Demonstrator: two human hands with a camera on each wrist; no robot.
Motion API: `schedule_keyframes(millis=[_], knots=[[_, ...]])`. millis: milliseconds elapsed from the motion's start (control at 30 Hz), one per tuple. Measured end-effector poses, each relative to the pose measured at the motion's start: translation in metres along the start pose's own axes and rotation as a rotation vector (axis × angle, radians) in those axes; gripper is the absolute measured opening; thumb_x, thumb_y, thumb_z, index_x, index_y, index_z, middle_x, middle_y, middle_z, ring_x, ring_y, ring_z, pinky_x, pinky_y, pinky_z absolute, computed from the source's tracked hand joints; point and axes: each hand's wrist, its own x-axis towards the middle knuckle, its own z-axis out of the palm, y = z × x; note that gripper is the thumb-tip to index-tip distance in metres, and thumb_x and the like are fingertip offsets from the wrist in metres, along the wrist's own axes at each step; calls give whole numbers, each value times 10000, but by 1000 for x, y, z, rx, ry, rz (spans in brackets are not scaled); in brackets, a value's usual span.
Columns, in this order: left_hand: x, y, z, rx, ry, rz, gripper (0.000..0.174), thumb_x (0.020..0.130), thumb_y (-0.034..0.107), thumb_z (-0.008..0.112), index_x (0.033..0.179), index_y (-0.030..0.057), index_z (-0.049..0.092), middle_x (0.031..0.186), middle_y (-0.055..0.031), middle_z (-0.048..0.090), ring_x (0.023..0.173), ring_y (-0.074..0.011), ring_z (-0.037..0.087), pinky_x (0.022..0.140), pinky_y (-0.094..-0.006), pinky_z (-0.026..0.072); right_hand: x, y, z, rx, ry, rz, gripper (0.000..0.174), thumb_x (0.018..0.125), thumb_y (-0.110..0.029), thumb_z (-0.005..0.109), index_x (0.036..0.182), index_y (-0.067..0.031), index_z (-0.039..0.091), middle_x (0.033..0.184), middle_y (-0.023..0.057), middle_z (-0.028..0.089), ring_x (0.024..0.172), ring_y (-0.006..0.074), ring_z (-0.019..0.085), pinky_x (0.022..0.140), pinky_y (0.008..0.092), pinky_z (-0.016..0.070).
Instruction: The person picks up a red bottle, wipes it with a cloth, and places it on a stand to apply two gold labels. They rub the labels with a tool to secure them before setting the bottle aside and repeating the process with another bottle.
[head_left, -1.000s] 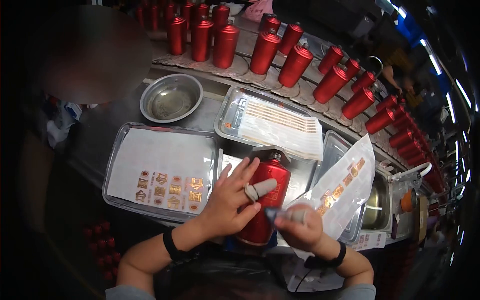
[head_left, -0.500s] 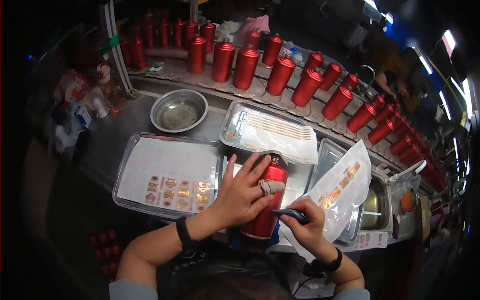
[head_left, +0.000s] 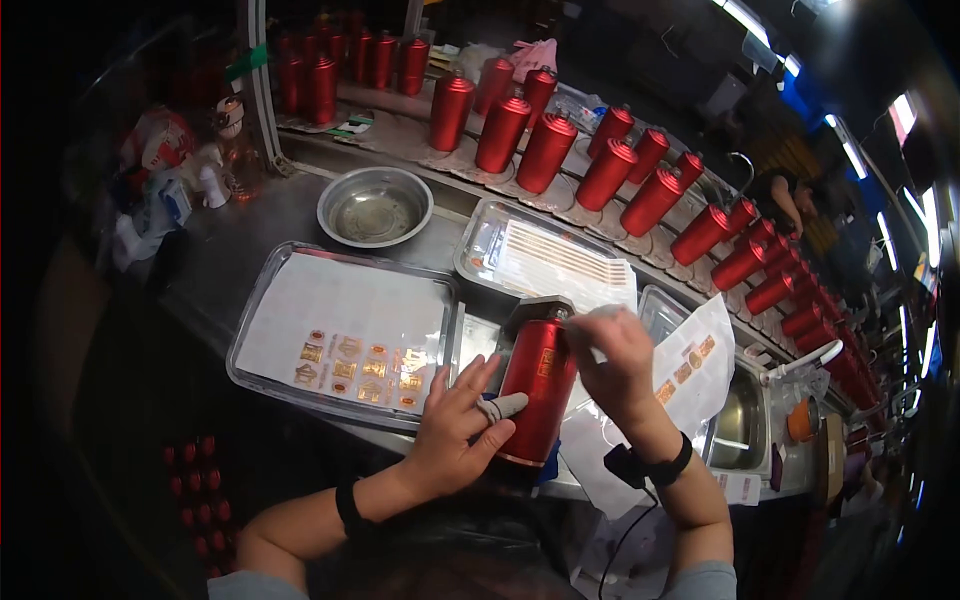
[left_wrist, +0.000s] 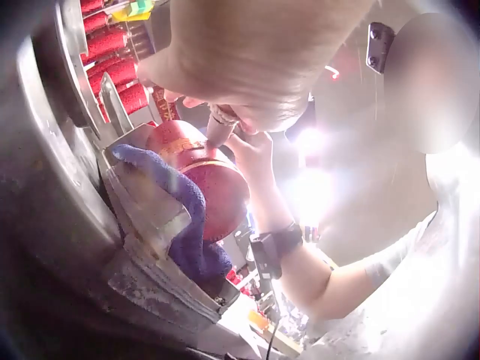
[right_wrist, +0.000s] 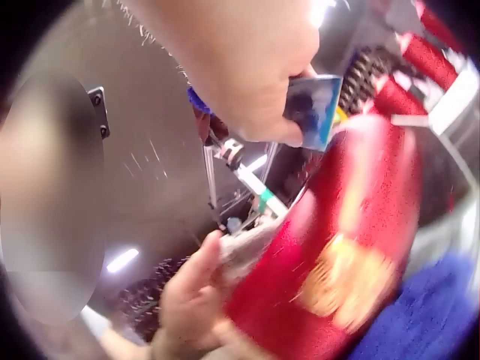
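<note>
Red bottle [head_left: 538, 385] lies tilted at the front middle of the bench, neck toward 12 o'clock, its base resting on a blue cloth [left_wrist: 191, 225] in a stand. Half a second ago the right hand [head_left: 612, 352] sat low, at 4 o'clock from the bottle near its base. Now it is up at the shoulder, at about 1 o'clock, with its fingers curled and pinching a small bluish card [right_wrist: 311, 109] against the red body. The left hand [head_left: 455, 430] was spread across the bottle's front before. Now it has slid down to 8 o'clock, fingers fairly straight and fanned, with one pale-capped finger pressing the bottle's lower side.

At 9 o'clock from the bottle, a shallow steel tray [head_left: 250, 330] holds a white sheet with gold emblems [head_left: 360, 360] clustered along its near edge. At 12 o'clock a second tray [head_left: 480, 235] holds a sheet of thin gold strips [head_left: 565, 265]. At 3 o'clock a third tray [head_left: 655, 300] is mostly covered by a loose white sheet with gold stickers [head_left: 690, 365]. A round steel bowl [head_left: 330, 200] sits at 11 o'clock; whether it holds liquid cannot be told. Rows of upright red bottles [head_left: 545, 150] curve along the back from 11 to 2 o'clock.
</note>
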Motion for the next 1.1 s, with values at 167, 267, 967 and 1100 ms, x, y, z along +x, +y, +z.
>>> schedule_keyframes(millis=[167, 267, 967, 1100], knots=[[-3, -8, -9, -49, 93, -54, 343, 938, 261, 595, 1219, 82, 677, 1466, -230, 438, 1342, -359, 448, 1119, -578, 216, -22, -37, -12, 301, -323, -269, 341, 644, -51, 728, 979, -97, 684, 926, 53, 620, 896, 246, 612, 767, 366, 493], [-1, -10, -10, -87, 82, -50, 353, 926, 251, 616, 1231, 80, 667, 1450, -239, 455, 1321, -372, 467, 1114, -574, 240, -29, -41, -32, 630, -324, 133, 274, 729, -18, 742, 993, -65, 685, 907, 60, 655, 814, 232, 650, 719, 328, 509], [7, -14, 24, -432, 39, -179, 538, 877, 88, 680, 1370, -41, 507, 1349, -209, 578, 1236, -275, 580, 987, -322, 458, -74, -92, 8, 866, 251, 1037, 211, 887, 3, 661, 1041, 2, 517, 956, 36, 557, 850, 63, 550, 750, 207, 465], [6, -15, 24, -445, 35, -176, 533, 877, 88, 680, 1367, -38, 512, 1343, -207, 583, 1221, -271, 590, 975, -322, 464, -73, -93, 8, 848, 254, 1043, 204, 883, 6, 659, 1031, 0, 518, 961, 35, 550, 863, 66, 541, 771, 209, 458]])
